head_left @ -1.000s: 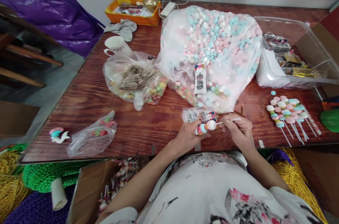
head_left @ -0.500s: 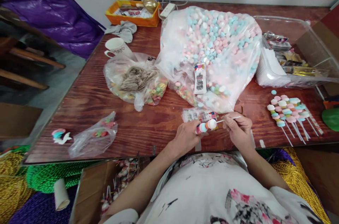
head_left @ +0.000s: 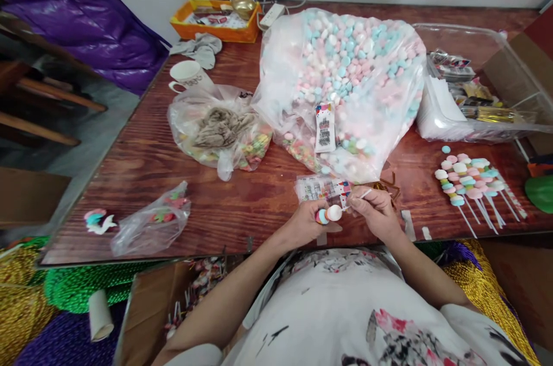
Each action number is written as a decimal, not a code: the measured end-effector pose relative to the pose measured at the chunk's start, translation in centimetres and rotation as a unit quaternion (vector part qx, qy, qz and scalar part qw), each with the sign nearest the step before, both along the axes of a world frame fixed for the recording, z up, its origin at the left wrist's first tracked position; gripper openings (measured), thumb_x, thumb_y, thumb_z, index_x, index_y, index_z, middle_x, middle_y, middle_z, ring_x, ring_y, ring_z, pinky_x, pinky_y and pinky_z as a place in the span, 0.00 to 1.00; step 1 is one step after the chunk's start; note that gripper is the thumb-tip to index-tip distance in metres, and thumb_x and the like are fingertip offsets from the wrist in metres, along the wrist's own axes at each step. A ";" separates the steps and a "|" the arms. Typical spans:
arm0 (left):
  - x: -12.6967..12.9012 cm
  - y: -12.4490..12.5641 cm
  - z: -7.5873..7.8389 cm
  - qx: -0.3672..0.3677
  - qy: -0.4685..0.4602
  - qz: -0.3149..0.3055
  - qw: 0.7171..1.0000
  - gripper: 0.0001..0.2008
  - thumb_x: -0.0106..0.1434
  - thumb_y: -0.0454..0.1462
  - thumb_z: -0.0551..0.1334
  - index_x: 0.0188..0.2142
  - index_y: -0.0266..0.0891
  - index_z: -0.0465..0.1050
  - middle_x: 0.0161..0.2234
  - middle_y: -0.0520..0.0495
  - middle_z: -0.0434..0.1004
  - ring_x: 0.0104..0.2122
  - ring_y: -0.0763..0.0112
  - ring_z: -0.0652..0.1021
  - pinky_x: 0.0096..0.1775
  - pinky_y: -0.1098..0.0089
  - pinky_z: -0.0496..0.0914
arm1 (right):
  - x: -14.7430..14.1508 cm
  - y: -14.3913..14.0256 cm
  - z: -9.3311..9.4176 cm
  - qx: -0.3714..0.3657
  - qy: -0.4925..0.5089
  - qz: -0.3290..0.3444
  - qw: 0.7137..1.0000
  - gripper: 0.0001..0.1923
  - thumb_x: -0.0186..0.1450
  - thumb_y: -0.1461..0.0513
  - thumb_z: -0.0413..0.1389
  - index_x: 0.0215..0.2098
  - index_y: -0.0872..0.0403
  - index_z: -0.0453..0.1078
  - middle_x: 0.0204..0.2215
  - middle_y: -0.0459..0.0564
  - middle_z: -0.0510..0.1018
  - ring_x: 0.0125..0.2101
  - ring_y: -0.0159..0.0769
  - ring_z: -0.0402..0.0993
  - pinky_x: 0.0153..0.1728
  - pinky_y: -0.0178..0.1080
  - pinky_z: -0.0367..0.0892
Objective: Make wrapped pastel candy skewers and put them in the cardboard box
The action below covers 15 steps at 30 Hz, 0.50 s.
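Note:
My left hand is closed round a short row of candies, with a white marshmallow and a blue one at its exposed end. My right hand pinches a thin white stick, whose lower end meets or nearly meets the white marshmallow. Whether the stick has gone into the candies I cannot tell. Just behind my hands lies a flat printed packet. Beyond it is a big clear bag of pink, white and blue marshmallows, with a small printed sachet on top.
Finished-looking marshmallow skewers lie at the right, near a clear plastic bin of packets. Leftward are a bag with a brown cloth, a mug, an orange tray and a small plastic bag by the front edge.
Both hands have shifted slightly, the right one leftward and down, bringing the stick closer to my left hand. The row of candies has moved a little left and lower.

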<state>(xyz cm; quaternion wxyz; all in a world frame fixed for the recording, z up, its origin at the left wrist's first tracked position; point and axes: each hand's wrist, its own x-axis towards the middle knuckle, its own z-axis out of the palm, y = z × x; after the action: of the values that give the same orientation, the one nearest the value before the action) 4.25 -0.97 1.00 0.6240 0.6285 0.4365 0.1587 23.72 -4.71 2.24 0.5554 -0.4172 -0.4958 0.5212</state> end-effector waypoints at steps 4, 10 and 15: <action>-0.7 0.3 0.7 0.021 0.000 -0.032 0.999 0.20 0.47 0.42 0.73 0.38 0.36 0.76 0.30 0.54 0.73 0.32 0.71 0.71 0.37 0.72 0.67 | 0.4 -0.3 0.3 0.039 -0.006 -0.052 0.998 0.10 0.65 0.58 0.58 0.28 0.52 0.74 0.22 0.45 0.74 0.25 0.32 0.69 0.29 0.37 0.65; -0.8 -0.7 1.4 -0.139 -0.054 -0.062 0.987 0.19 0.46 0.43 0.74 0.32 0.36 0.71 0.22 0.57 0.67 0.22 0.77 0.66 0.25 0.75 0.65 | 1.3 0.1 1.5 0.099 -0.078 -0.085 0.988 0.05 0.64 0.61 0.59 0.32 0.50 0.78 0.28 0.48 0.80 0.30 0.35 0.75 0.34 0.40 0.70; -0.5 -1.7 1.5 -0.213 -0.026 -0.096 0.972 0.23 0.41 0.44 0.76 0.25 0.38 0.63 0.17 0.61 0.60 0.17 0.79 0.63 0.19 0.75 0.62 | 1.7 0.2 1.2 0.090 -0.076 -0.105 0.987 0.05 0.64 0.62 0.60 0.29 0.50 0.76 0.27 0.45 0.77 0.30 0.33 0.73 0.35 0.38 0.67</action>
<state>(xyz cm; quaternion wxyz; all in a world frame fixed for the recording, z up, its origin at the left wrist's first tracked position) 3.79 -2.65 2.52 0.7667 0.5160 0.3816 0.0177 25.38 -4.48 3.48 0.6033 -0.4537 -0.5350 0.3795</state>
